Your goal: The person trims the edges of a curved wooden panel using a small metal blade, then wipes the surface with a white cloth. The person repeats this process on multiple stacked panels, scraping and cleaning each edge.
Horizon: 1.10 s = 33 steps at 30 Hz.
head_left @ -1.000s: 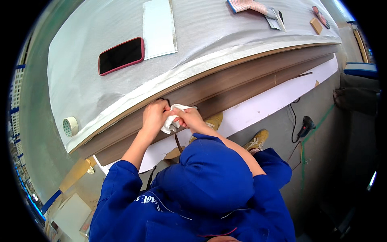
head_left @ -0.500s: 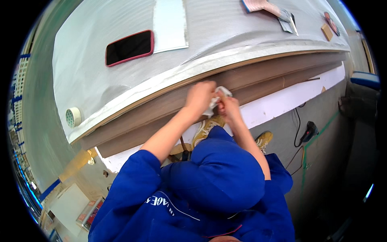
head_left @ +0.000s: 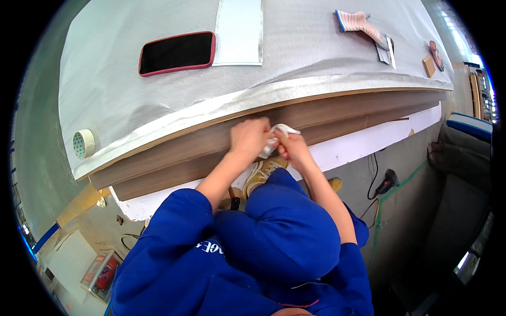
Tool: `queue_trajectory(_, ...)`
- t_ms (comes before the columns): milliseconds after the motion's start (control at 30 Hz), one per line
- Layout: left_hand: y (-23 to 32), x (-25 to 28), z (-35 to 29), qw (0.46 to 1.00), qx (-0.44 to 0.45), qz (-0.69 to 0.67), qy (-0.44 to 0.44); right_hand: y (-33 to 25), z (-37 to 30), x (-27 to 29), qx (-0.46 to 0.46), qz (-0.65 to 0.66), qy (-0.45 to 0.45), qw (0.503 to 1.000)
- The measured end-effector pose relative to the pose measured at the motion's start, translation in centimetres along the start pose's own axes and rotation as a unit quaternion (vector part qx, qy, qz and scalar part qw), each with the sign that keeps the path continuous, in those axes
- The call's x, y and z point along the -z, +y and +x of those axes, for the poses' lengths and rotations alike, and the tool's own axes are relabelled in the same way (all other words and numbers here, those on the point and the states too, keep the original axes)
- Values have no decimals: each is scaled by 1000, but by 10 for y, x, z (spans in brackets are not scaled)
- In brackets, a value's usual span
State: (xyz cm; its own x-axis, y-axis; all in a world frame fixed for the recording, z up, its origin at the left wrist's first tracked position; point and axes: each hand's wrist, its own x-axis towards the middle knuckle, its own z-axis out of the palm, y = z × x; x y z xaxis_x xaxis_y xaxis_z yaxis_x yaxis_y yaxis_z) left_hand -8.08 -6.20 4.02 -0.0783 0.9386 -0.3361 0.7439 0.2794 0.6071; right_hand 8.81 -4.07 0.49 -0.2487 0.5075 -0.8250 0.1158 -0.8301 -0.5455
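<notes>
At frame centre, we see the right hand [head_left: 293, 148], its fingers clamped on a white cloth [head_left: 284, 128] near brown boards [head_left: 337, 111]. Just left, the left hand [head_left: 250, 139] curls its fingers; we cannot tell whether they grip. Upper left, a phone [head_left: 177, 53] lies on pale sheeting [head_left: 295, 55].

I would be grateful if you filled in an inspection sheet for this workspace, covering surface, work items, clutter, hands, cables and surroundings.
Surface: pale, wrinkled sheet covering.
Work items: crumpled white cloth; brown, wood-grained stepped panel.
Clutter: flat black phone in red case; round cream tape roll; pink-striped fabric glove.
Hands: right hand grips cloth; left hand beside it, grip unclear.
Cables: thin black cable on floor.
Surroundings: grey floor with green line.
</notes>
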Motion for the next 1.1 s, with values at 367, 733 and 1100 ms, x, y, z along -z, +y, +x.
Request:
queue_trajectory(367,-98,68,-80,994,72,50,70,29,6,-128,26,-267,-217,939)
queue_trajectory(733,-88,63,-59,997,76,24,21,33,-3,-115,47,-214,-145,965)
queue_trajectory(1100,-36,29,-13,1000,-21,-11,-8,51,9,-63,73,-8,26,997)
